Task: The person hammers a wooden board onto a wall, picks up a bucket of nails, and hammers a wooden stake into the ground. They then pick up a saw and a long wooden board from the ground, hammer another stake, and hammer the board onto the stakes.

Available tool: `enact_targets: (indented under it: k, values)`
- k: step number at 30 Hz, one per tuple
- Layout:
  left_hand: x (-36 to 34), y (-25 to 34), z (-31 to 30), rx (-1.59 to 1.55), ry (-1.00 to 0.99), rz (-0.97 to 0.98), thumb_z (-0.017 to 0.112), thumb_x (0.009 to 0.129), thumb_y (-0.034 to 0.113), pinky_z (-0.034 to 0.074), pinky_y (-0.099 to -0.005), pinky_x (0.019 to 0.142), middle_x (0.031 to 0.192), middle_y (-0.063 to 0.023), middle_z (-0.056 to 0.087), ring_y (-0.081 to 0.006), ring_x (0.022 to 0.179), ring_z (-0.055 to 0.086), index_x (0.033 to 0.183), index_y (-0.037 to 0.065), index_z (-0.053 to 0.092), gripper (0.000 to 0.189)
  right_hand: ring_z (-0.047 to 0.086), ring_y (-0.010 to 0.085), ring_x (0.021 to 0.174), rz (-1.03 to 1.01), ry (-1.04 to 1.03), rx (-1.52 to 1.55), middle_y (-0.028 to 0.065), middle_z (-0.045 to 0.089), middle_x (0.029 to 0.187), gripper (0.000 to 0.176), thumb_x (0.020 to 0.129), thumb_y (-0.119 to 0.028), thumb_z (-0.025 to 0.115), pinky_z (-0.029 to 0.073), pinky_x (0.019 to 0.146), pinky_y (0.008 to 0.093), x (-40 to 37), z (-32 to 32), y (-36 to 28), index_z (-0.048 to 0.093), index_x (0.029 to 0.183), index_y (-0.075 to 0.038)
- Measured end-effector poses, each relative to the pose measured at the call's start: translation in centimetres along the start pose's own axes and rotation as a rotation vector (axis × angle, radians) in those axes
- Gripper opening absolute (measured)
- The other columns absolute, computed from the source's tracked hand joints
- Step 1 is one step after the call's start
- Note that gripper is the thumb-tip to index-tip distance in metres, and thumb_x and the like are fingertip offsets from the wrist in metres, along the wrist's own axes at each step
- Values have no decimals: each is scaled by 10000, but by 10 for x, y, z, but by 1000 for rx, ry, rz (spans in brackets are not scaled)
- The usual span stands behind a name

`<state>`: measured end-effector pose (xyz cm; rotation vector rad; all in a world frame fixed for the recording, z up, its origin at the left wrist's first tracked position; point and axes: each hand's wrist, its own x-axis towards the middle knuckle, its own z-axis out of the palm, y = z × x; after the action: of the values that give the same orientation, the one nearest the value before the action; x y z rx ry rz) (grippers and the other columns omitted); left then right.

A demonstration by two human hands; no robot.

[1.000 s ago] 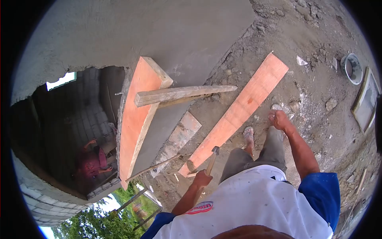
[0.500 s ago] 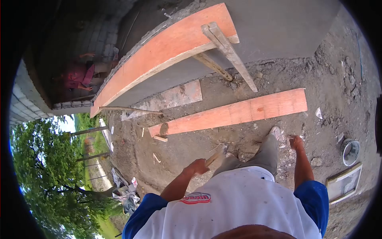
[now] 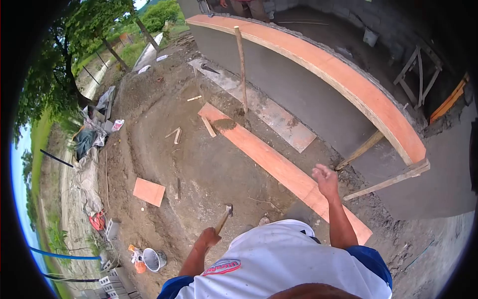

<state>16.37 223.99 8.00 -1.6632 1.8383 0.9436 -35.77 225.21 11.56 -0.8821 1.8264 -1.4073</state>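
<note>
My left hand (image 3: 209, 237) is closed around the wooden handle of a hammer (image 3: 223, 221), whose metal head points up and away from me. My right hand (image 3: 325, 180) is raised over the ground beside the long orange board (image 3: 279, 172), fingers partly curled and apart, with nothing visible in it. That board lies on the dirt, with a patch of wet mud near its far end. Beyond it, a curved orange panel (image 3: 318, 64) runs along the top of a grey wall (image 3: 279, 74), with wooden props (image 3: 241, 70) under its edge.
A stained board (image 3: 269, 117) lies along the wall's foot. A square orange piece (image 3: 149, 192) and wood scraps (image 3: 208, 127) lie on the dirt. At the lower left are a bucket (image 3: 153, 259) and concrete blocks (image 3: 112, 285). A person (image 3: 249, 9) is behind the wall.
The view has turned to the left, bringing the square orange piece and blocks into sight. My right hand has lifted forward and its fingers have loosened; my left hand still holds the hammer.
</note>
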Motion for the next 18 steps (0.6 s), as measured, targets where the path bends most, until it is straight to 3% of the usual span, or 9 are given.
enact_targets:
  k: [3, 4, 5, 8, 11, 18]
  values:
    - [-6, -28, 2, -346, 15, -200, 678, 768, 312, 542, -400, 713, 834, -233, 680, -340, 785, 687, 942, -76, 656, 426, 634, 201, 969, -641, 3, 237, 142, 648, 1090, 432, 861, -60, 660, 502, 861, 315, 26, 32, -235, 537, 1262, 45]
    - [-9, -35, 3, -475, -9, -280, 681, 763, 315, 547, -391, 679, 781, -222, 683, -325, 726, 696, 929, -84, 654, 433, 627, 264, 1020, -1041, -39, 243, 181, 609, 1171, 599, 865, -188, 694, 477, 924, 388, 32, 34, -288, 443, 1344, 68]
    - [-3, -45, 11, -547, -3, -304, 687, 760, 310, 545, -382, 650, 742, -211, 676, -308, 682, 690, 917, -88, 652, 429, 593, 318, 1100, -1259, -6, 204, 207, 561, 1257, 768, 857, -353, 701, 445, 979, 457, 22, 38, -340, 359, 1403, 65]
    - [20, -72, 35, -640, 41, -345, 703, 752, 284, 538, -365, 592, 669, -191, 663, -270, 595, 676, 862, -89, 652, 392, 582, 324, 1113, -1852, 6, 203, 209, 550, 1269, 778, 854, -369, 698, 438, 985, 459, 13, 56, -426, 356, 1406, 60]
    - [38, -85, 37, -532, 149, -327, 716, 744, 236, 533, -361, 595, 684, -198, 670, -260, 601, 672, 773, -71, 663, 313, 572, 331, 1126, -2107, -5, 248, 211, 539, 1281, 788, 851, -385, 694, 432, 990, 462, 36, 94, -462, 352, 1409, 55]
    - [115, -75, -53, -613, 110, -400, 717, 748, 233, 530, -361, 577, 673, -191, 666, -256, 591, 668, 777, -73, 657, 312, 547, 346, 1157, -2218, -16, 326, 215, 514, 1310, 813, 843, -421, 686, 417, 1003, 467, 149, 190, -508, 345, 1416, 43]
